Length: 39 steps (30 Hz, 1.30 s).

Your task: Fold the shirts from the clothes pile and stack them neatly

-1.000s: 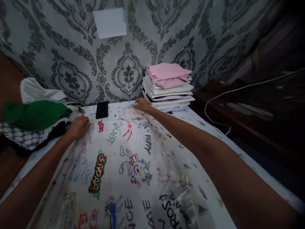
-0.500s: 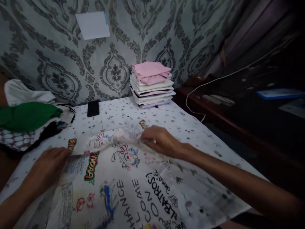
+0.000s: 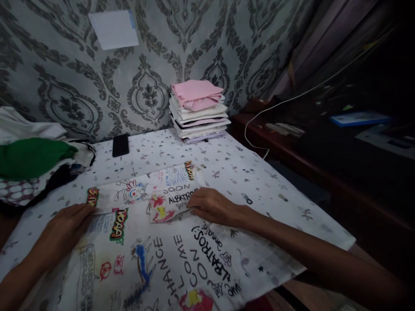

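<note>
A thin white printed cloth (image 3: 129, 268), covered in coloured drawings and black lettering, lies spread over the near part of the table. Its exact kind does not show. Along its far side a strip is folded over, and at the right a flap (image 3: 171, 203) doubles back onto the cloth. My right hand (image 3: 210, 207) is closed on the near right edge of this flap. At the fold's left end, my left hand (image 3: 71, 220) grips the cloth's edge, its fingertips partly hidden.
Folded clothes, a pink one on top, form a stack (image 3: 197, 110) by the wall. A black phone (image 3: 120, 145) lies left of it. Loose clothes (image 3: 35, 157) are heaped at the far left. Right of the table (image 3: 227, 157) runs a dark ledge with a white cable (image 3: 275, 106).
My right hand has brought the raised right part of the cloth down and toward me, so a flap now lies folded with its lettering showing. My left hand stays at the left edge.
</note>
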Available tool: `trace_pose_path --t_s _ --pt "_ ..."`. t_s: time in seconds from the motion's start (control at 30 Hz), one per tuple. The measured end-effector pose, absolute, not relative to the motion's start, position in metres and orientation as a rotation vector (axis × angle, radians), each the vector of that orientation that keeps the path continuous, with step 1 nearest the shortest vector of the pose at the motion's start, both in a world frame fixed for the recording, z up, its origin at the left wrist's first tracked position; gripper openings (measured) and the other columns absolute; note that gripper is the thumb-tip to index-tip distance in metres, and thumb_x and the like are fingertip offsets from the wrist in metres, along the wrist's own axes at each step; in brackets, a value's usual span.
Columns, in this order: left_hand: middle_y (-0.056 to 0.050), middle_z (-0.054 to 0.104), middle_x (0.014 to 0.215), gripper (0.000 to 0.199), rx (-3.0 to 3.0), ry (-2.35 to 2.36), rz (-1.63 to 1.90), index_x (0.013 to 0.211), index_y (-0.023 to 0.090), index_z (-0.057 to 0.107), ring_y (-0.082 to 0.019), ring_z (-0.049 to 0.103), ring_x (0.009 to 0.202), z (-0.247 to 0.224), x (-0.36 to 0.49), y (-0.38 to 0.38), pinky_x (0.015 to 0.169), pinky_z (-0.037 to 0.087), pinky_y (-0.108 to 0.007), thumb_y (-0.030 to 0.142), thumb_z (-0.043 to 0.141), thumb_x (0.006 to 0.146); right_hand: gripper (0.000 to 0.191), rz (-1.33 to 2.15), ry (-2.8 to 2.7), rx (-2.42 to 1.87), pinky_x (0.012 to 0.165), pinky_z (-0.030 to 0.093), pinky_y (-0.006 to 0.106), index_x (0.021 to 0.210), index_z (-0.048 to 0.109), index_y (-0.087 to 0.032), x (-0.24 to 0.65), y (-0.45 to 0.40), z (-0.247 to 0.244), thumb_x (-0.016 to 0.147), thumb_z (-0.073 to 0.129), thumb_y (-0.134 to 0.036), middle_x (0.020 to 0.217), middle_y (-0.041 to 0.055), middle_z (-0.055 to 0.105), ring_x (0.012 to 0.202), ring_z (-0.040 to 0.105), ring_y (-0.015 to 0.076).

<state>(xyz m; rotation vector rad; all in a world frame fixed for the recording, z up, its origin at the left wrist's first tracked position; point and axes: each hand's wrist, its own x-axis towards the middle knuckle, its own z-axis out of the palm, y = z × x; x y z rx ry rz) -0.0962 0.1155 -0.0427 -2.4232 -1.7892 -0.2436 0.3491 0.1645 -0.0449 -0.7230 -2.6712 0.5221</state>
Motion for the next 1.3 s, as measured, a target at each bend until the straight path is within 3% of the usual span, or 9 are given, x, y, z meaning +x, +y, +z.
trace_pose_path --t_s 0.1,0.27,0.47,0.7,0.9,1.0,1.07,1.17,1.3 --pt "-0.005 0.078 0.099 0.037 -2.352 -1.817 -0.364 0.093 0.031 0.068 -0.03 0.073 0.093 -0.045 -0.107 0.113 0.085 0.059 -0.048 0.045 0.034 0.092 0.013 0.546 -2.572 -0.726 0.081 0.051 0.033 0.099 0.066 -0.017 0.351 0.162 -0.038 0.095 0.054 -0.012 0.093 0.0068 0.07 0.088 0.063 0.0173" --pt "0.004 0.077 0.098 0.025 -2.422 -1.751 -0.447 0.095 0.039 0.068 -0.026 0.074 0.086 -0.038 -0.113 0.108 0.075 0.061 -0.039 0.047 0.044 0.09 0.018 0.694 -2.495 -0.709 0.078 0.053 0.031 0.102 0.068 -0.018 0.351 0.152 -0.028 0.093 0.055 -0.011 0.095 0.0062 0.072 0.088 0.065 0.0161" --pt "0.003 0.077 0.092 0.026 -2.476 -1.668 -0.471 0.09 0.037 0.069 -0.024 0.074 0.081 -0.042 -0.104 0.104 0.072 0.06 -0.034 0.041 0.044 0.09 0.022 0.813 -2.494 -0.735 0.079 0.055 0.031 0.105 0.07 -0.018 0.35 0.146 -0.03 0.089 0.057 -0.009 0.099 0.0069 0.073 0.09 0.067 0.016" --pt "-0.006 0.075 0.094 0.029 -2.491 -1.697 -0.491 0.095 0.026 0.067 -0.025 0.072 0.087 -0.029 -0.097 0.104 0.078 0.057 -0.035 0.042 0.043 0.095 0.022 0.792 -2.479 -0.833 0.079 0.056 0.031 0.104 0.07 -0.02 0.362 0.153 -0.036 0.09 0.053 -0.015 0.099 0.0071 0.074 0.089 0.07 0.0176" --pt "-0.007 0.072 0.099 0.034 -2.534 -1.954 -0.501 0.098 0.023 0.069 -0.023 0.067 0.094 -0.004 -0.083 0.095 0.085 0.053 -0.035 0.045 0.043 0.097 0.022 0.864 -2.47 -0.921 0.076 0.058 0.033 0.102 0.071 -0.022 0.368 0.155 -0.036 0.095 0.051 -0.028 0.098 0.0095 0.074 0.088 0.071 0.0214" --pt "-0.005 0.075 0.1 0.037 -2.714 -2.168 -0.399 0.096 0.024 0.071 -0.021 0.067 0.089 -0.005 -0.087 0.098 0.081 0.052 -0.03 0.051 0.048 0.093 0.025 1.017 -2.586 -0.863 0.077 0.059 0.036 0.103 0.072 -0.024 0.366 0.158 -0.031 0.095 0.057 -0.042 0.103 0.0089 0.072 0.09 0.07 0.0237" --pt "-0.005 0.075 0.1 0.041 -2.673 -2.344 -0.522 0.098 0.022 0.071 -0.02 0.067 0.086 -0.012 -0.096 0.111 0.076 0.051 -0.027 0.055 0.049 0.089 0.033 1.077 -2.56 -0.867 0.081 0.059 0.038 0.107 0.072 -0.025 0.362 0.17 -0.03 0.094 0.057 -0.051 0.107 0.0091 0.071 0.095 0.069 0.0259" --pt "-0.006 0.072 0.089 0.043 -2.276 -2.51 -0.752 0.094 0.018 0.067 -0.021 0.063 0.082 -0.029 -0.112 0.143 0.072 0.048 -0.028 0.055 0.048 0.083 0.042 0.845 -2.394 -1.107 0.084 0.056 0.043 0.113 0.069 -0.022 0.351 0.208 -0.039 0.096 0.048 -0.054 0.113 0.0133 0.069 0.098 0.067 0.03" --pt "-0.004 0.064 0.074 0.037 -1.943 -2.726 -0.57 0.078 0.02 0.062 -0.021 0.058 0.073 -0.047 -0.119 0.182 0.063 0.041 -0.029 0.055 0.053 0.076 0.042 0.333 -2.259 -1.705 0.087 0.051 0.048 0.116 0.066 -0.014 0.335 0.262 -0.06 0.088 0.056 -0.044 0.114 0.0201 0.065 0.107 0.06 0.0362"
